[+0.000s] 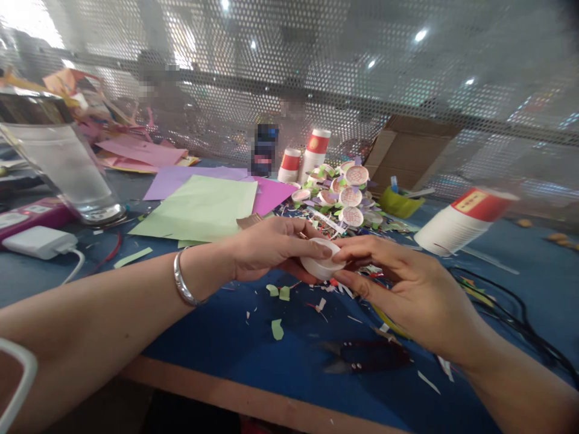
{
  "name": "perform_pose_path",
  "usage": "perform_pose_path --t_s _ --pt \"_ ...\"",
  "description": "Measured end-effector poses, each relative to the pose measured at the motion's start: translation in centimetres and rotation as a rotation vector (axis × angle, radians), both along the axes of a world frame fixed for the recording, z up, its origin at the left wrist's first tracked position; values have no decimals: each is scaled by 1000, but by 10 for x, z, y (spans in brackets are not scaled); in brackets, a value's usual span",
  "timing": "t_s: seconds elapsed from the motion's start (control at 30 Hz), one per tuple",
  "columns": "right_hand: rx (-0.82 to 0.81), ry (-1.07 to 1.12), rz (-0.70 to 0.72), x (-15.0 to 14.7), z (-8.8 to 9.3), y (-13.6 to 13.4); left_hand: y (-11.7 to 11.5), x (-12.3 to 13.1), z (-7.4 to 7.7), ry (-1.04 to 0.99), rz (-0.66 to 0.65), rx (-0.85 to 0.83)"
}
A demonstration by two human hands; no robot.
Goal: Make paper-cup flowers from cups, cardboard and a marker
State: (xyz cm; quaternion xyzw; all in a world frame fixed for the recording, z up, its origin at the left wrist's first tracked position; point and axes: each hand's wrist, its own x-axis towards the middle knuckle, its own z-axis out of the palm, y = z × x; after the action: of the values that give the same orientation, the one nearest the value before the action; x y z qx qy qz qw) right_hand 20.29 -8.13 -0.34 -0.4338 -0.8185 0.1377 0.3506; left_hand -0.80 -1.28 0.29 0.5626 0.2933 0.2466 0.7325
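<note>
Between both hands is a small round white piece that looks like the cut-off bottom of a paper cup (pixel 322 265). My left hand (pixel 275 247) grips it from the left, thumb on its rim and fingers underneath. From the right, my right hand (pixel 389 271) pinches its edge with thumb and fingertips. Just below them on the blue table lie green paper pieces (pixel 277 329) and a pair of thread snips (pixel 362 355) with dark handles. Behind the hands is a heap of round cup bottoms (pixel 351 196) with green and purple paper bits attached.
Green paper sheets (pixel 203 205) lie left of centre. A water-filled glass bottle (pixel 67 163) and a white charger (pixel 40 242) stand at left. Stacked paper cups (pixel 461 220) lean at right, near black cables (pixel 511 307). A cardboard box (pixel 407 150) sits before the perforated metal screen (pixel 217 90).
</note>
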Motion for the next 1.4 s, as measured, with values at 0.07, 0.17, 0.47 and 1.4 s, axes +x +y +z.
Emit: perform_pose_path --t_s 0.07,0.17,0.47,1.4 --pt "-13 4 1 0 0 0 1 -2 1 -13 -52 -2" --pt "-26 11 -12 0 0 0 1 -5 2 -20 -74 -14" --pt "23 -39 -9 2 1 0 3 -5 -2 -32 -89 16" --pt "104 -6 5 2 3 -2 10 -7 1 -90 -130 -137"
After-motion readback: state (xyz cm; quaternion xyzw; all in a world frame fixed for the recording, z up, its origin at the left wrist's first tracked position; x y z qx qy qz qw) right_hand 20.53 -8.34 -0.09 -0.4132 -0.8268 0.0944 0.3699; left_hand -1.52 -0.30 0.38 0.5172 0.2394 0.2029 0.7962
